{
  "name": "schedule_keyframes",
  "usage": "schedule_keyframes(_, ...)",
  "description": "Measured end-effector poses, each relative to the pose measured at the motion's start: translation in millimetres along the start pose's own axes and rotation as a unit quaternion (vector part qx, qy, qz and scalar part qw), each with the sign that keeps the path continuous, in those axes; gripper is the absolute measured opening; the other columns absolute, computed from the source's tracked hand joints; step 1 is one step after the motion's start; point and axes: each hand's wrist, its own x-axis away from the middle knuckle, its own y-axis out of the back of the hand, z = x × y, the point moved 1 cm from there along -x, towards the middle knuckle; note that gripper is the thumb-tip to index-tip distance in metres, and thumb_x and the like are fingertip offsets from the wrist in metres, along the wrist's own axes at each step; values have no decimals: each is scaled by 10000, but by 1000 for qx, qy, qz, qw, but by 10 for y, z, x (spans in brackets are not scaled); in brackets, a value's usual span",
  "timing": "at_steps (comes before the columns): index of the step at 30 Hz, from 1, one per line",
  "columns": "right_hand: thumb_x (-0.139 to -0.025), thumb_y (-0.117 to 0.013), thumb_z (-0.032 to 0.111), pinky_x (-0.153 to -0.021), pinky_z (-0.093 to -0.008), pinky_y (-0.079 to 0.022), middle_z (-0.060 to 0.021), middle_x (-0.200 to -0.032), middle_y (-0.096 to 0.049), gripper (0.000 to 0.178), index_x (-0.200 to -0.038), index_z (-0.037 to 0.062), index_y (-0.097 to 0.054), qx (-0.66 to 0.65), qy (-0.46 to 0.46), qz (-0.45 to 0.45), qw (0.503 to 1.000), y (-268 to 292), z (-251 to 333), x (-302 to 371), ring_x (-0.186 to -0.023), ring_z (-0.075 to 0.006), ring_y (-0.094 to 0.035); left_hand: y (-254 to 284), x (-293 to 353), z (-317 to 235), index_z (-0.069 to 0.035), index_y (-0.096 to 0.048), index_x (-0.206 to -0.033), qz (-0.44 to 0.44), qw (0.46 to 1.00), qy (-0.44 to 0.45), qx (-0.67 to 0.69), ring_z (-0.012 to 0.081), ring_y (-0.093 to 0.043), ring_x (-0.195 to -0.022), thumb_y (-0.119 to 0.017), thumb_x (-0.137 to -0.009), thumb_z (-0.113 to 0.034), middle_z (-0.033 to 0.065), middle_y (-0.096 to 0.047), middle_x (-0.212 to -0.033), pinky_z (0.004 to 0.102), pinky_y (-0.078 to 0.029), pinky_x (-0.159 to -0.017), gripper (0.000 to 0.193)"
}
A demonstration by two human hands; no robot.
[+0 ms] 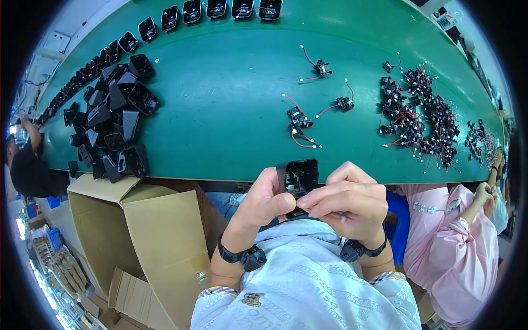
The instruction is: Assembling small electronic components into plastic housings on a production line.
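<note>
Pale shirt (pixel 308 280): closest to us, filling the bottom centre, with a dark wrist unit (pixel 254 257) strapped on each arm beside it.
Black housing (pixel 308 169): here's the focus, just below frame centre, in the hands at the table's near edge, open side facing up, with parts showing inside.
Left hand (pixel 258 201): gripping the housing from its left side, thumb across the near edge.
Right hand (pixel 355 198): fingers curled, thumb and fingertips drawn together at the housing's lower right; whether they pinch a small part, I cannot tell.
Step in hand: looks like fine fingertip work at the housing's near end, seemingly fitting or adjusting something.
Next move: calls, I'd judge, for a firm left hold and light, exact pressure from the right fingertips, minding any thin wire.
Wired modules (pixel 345 103): a loose few at upper centre-right, red leads splayed; a dense heap (pixel 415 118) beyond at upper right.
Spare housings (pixel 131 124): piled at left on the green table (pixel 220 110), while a curved row of housings (pixel 216 7) sweeps along the top left.
Cardboard box (pixel 165 236): gaping at lower left.
Pink-clad co-worker (pixel 451 253): seated at lower right.
</note>
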Motion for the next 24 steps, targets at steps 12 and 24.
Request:
schedule_keyframes(12, -695, -886, 222, -919, -409, -509, -205, -1435, -546, 420, -1040, 61, -710, -33, -103, 13, 994, 102, -100, 29, -1185, -338, -596, -61, -75, -9, 26, -620, -1146, -27, 999, 5, 20, 11, -504, -507, -689, -770, -851, -14, -613, -759, 170, -364, -410, 957)
schedule_keyframes(24, -671, -876, 102, -966, -449, -524, -144, -1404, -604, 337, -988, 94, -765, 161, -19, 73, 984, 74, -26, -91, -1172, -380, -597, 20, -150, -63, 11, -622, -1173, 41, 999, -6, -30, 26, -544, -569, -683, -881, -705, 14, -647, -829, 189, -419, -450, 775)
